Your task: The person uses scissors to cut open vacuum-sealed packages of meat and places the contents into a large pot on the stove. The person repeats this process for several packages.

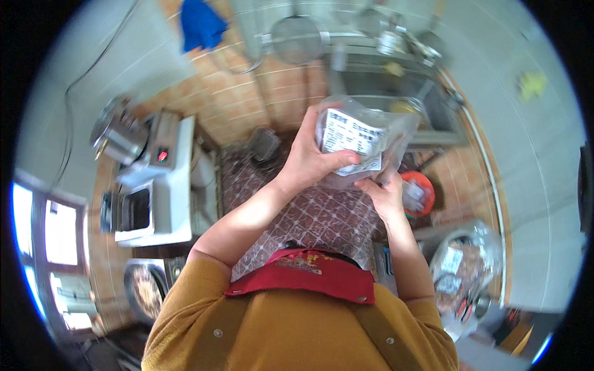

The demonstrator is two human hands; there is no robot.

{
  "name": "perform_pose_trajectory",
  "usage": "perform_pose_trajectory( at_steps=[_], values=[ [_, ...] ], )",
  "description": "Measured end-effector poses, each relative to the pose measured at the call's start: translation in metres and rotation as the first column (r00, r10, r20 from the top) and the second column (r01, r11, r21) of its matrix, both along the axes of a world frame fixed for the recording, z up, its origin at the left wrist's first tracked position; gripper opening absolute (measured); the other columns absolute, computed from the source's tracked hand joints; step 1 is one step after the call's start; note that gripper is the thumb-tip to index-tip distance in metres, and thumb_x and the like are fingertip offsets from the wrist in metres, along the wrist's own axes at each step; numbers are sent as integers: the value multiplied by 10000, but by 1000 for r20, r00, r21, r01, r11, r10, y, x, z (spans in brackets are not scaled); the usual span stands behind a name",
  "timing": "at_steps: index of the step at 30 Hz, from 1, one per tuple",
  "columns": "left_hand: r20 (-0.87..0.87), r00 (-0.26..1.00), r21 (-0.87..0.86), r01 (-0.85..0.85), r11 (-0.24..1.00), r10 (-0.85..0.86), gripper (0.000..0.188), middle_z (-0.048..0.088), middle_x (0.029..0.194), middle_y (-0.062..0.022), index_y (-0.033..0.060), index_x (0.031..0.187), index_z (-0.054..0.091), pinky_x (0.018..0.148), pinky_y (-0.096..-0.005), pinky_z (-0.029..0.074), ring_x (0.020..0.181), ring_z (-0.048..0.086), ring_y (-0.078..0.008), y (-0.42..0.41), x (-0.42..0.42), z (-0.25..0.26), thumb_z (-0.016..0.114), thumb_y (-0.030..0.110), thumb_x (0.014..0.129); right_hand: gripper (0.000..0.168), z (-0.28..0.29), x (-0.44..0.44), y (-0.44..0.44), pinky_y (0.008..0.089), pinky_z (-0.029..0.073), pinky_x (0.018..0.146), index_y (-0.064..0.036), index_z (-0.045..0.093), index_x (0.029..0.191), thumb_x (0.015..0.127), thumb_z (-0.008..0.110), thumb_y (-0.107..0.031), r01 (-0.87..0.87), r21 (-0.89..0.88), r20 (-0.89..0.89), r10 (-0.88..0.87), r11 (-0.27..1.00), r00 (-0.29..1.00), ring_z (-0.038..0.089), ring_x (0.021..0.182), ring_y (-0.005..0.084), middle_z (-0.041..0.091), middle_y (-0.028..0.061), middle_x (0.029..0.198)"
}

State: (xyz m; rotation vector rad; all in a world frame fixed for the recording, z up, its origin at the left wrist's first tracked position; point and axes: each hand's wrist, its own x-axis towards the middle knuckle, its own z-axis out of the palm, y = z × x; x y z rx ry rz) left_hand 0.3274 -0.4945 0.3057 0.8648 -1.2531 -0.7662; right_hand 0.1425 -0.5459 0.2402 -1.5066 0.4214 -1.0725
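Observation:
A clear plastic bag point(394, 134) with a white printed label point(352, 132) is held up before my chest, over the tiled floor. My left hand point(308, 153) grips the bag's left side, with the thumb lying across the label. At the lower right edge, my right hand point(385, 190) pinches the plastic between thumb and fingers. The label bears writing. What the bag contains is hard to make out behind the label and my hands.
A metal sink point(445, 104) stands ahead to the right, with a red basin point(420, 195) on the floor below. At right lies a large filled plastic bag point(459, 269) near red-handled scissors point(464, 310). A white counter point(183, 213) at left carries a steel pot point(123, 137).

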Motion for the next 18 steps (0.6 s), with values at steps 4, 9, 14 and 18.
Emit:
perform_pose_trajectory(
  at_steps=[4,9,14,18],
  values=[
    [148,920,-70,-355,932,362,803,569,1112,-102,20,1273,411,899,-318,456,1053,545,-162,47,106,0,870,237,651,559,-2,126,3,326,459,903,-4,487,1252,767,754,-80,-120,10,-198,119,993,973,573,1047,180,608,86,1140],
    [-228,793,103,-557,824,565,514,618,996,-54,10,1139,486,839,-291,485,950,582,-124,86,195,2,798,123,746,808,24,235,10,342,392,998,-15,409,1340,706,817,-306,-564,57,-37,566,824,823,499,1158,183,528,78,1270],
    [-298,615,68,-749,659,730,499,599,1060,-65,4,1174,466,880,-291,461,995,563,-126,96,283,-13,752,185,808,724,8,337,-4,337,459,943,-35,399,1352,748,784,-139,-633,103,-11,637,767,770,539,1121,199,546,73,1240],
    [-189,669,9,-731,682,719,786,480,1223,-104,-4,1321,318,983,-325,382,1149,456,-163,97,330,-12,781,313,770,580,-1,405,-29,281,572,704,-48,433,1324,791,648,29,-642,374,72,669,669,739,615,940,162,591,68,1139]
  ],
)
